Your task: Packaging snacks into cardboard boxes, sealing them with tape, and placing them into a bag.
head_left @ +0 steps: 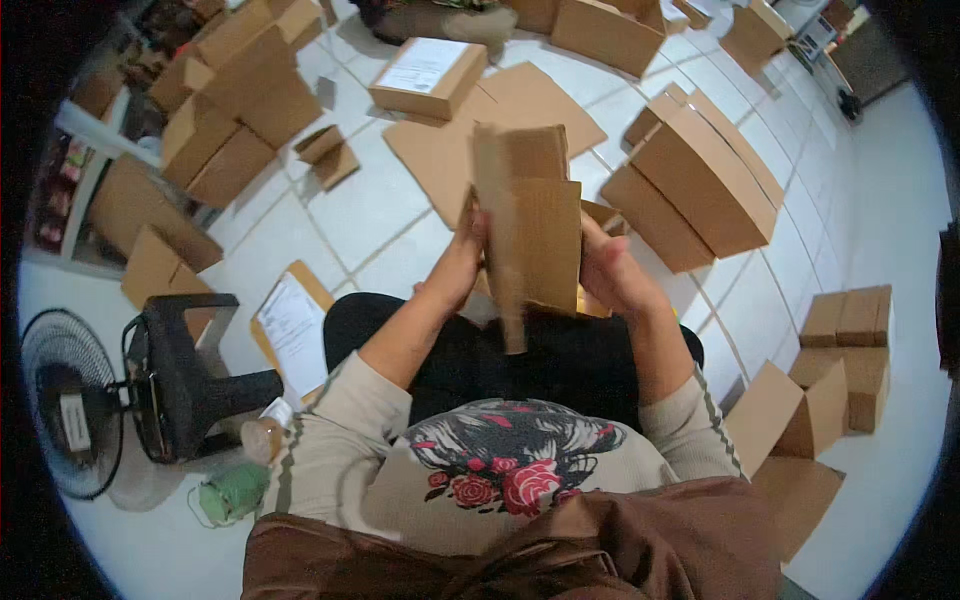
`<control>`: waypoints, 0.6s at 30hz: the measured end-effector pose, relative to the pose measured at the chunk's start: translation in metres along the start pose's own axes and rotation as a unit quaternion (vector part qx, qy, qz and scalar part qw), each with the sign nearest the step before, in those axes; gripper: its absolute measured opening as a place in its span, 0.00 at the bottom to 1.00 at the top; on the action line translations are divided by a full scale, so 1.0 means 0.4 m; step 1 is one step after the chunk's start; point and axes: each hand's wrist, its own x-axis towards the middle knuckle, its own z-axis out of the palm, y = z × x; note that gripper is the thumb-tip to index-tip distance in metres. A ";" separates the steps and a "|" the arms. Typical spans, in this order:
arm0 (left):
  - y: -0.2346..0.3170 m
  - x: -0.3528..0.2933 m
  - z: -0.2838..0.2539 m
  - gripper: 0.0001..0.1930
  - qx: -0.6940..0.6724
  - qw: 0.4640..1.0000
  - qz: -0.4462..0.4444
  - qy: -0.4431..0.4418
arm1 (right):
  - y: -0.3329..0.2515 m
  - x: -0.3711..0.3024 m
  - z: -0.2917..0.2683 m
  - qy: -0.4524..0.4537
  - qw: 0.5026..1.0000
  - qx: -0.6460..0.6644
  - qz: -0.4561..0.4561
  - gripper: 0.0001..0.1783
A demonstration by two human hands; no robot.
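Between my two hands, above my lap, is a small brown cardboard box [545, 240] with its flaps standing up. One long flap on its left side is smeared by motion. My left hand [460, 262] grips the left side, its fingertips partly hidden behind the cardboard. On the opposite side, my right hand [615, 270] is pressed to the box, thumb up and slightly blurred. Something yellow shows low behind the box, too little to name. A flat cardboard sheet [425, 160] lies on the floor just beyond.
A taped box with a white paper label [425, 67] sits on the sheet's far edge. Larger open cartons stand at the left [240, 110] and right [700, 170]. Near my left are a black fan [75, 400], a clipboard with papers [292, 325] and a green pouch [232, 493].
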 end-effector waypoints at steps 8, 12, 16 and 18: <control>0.119 -0.194 -0.186 0.37 -0.251 0.957 -0.127 0.065 | -0.035 -0.054 0.146 0.039 0.958 -0.243 0.148 0.25; 0.188 -0.336 -0.259 0.29 -0.208 0.971 -0.111 -0.025 | -0.026 -0.068 0.148 -0.046 0.969 -0.220 0.098 0.24; 0.223 -0.465 -0.353 0.30 -0.097 0.985 -0.136 0.039 | -0.010 -0.048 0.165 -0.088 0.973 0.012 0.211 0.24; 0.229 -0.511 -0.386 0.27 -0.113 0.986 -0.119 0.030 | 0.068 -0.029 0.168 -0.129 0.962 0.063 0.232 0.24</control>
